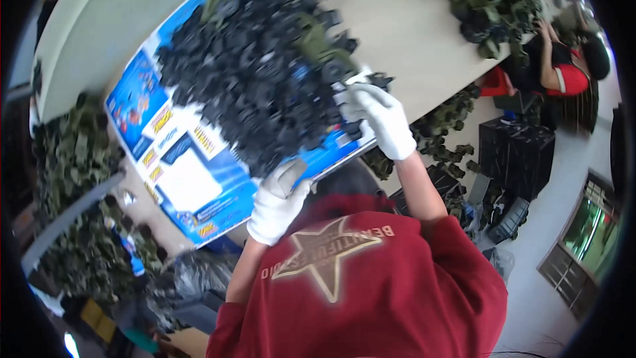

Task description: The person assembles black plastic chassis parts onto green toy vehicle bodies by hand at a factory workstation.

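Note:
A big heap of small black plastic parts lies on a blue-and-white printed sheet on the table. My left hand, in a white glove with greyish fingertips, is at the heap's near edge. Its thumb stands apart from the fingers, and nothing shows in it. At the right edge of the heap my right hand, also gloved, has its fingers closed together beside black pieces and a small white thing. What it holds is blurred. A few olive-green parts lie on top of the heap.
More olive-green parts are piled at the table's far right, and another pile stands at the left. A person in red works at the right. Black crates stand on the floor there. The pale tabletop shows beyond the heap.

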The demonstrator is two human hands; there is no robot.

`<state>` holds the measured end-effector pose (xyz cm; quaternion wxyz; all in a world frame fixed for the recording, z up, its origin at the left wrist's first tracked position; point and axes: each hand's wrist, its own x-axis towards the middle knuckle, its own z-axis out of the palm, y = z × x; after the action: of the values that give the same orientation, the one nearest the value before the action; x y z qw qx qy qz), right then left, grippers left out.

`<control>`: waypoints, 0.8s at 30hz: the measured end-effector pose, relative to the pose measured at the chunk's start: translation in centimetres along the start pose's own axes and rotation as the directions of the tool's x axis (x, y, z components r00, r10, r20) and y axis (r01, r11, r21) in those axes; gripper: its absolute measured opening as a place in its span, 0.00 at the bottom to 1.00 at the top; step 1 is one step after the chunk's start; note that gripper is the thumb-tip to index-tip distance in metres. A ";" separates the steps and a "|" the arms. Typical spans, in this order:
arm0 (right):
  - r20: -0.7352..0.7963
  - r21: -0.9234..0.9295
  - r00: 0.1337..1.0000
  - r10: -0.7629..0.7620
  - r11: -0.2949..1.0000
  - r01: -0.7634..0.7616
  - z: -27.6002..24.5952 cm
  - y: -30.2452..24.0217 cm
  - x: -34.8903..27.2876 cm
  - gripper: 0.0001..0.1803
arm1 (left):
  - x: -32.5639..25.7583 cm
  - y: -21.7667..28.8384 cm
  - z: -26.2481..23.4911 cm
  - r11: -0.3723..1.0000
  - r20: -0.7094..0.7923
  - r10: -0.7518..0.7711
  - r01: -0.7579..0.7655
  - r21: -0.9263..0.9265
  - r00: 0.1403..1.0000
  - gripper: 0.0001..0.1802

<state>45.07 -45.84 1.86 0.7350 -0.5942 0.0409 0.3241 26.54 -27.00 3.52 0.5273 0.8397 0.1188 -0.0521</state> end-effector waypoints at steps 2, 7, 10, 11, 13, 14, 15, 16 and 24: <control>-0.180 -0.111 0.984 0.000 0.994 -0.020 2.2 5.1 -1.1 0.17 | -3.4 -4.7 -1.3 0.998 -0.158 -0.019 0.028 0.052 0.987 0.17; 0.151 -0.861 0.825 -0.545 0.338 0.381 3.9 10.6 -6.3 0.28 | -8.4 -9.1 -4.9 0.980 -0.240 -0.080 0.121 0.161 0.967 0.15; -0.057 -0.932 0.680 -0.731 0.283 0.226 5.2 8.1 -2.4 0.41 | -12.7 -14.2 -7.0 0.963 -0.309 -0.210 0.250 0.097 0.928 0.16; -0.102 -0.931 0.742 -0.663 0.326 0.163 6.0 5.8 -0.3 0.46 | -13.9 -15.3 -7.8 0.953 -0.332 -0.211 0.270 0.141 0.919 0.16; -0.074 -0.972 0.867 -0.493 0.230 0.047 5.7 0.5 4.1 0.51 | -14.2 -16.6 -8.9 0.926 -0.348 -0.207 0.298 0.230 0.914 0.16; -0.017 -0.995 0.933 -0.359 0.101 0.021 5.1 -1.0 6.2 0.51 | -13.7 -16.7 -9.2 0.923 -0.352 -0.226 0.316 0.222 0.908 0.16; -0.043 -0.994 0.980 -0.193 0.107 -0.023 4.3 -1.6 8.2 0.49 | -13.5 -17.3 -9.4 0.925 -0.362 -0.240 0.325 0.197 0.901 0.16; -0.058 -0.993 0.998 -0.011 0.107 -0.056 4.8 -1.9 9.3 0.47 | -13.1 -17.1 -9.7 0.922 -0.378 -0.264 0.347 0.171 0.888 0.16; -0.087 -0.281 0.972 -0.219 0.941 0.187 -9.0 -10.1 6.3 0.28 | -9.1 -14.2 -7.5 0.896 -0.410 -0.349 0.429 0.118 0.842 0.17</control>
<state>58.25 -52.12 4.95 0.6726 -0.7081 -0.0222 0.2137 13.82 -15.68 -3.65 0.3833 0.8413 0.3810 -0.0074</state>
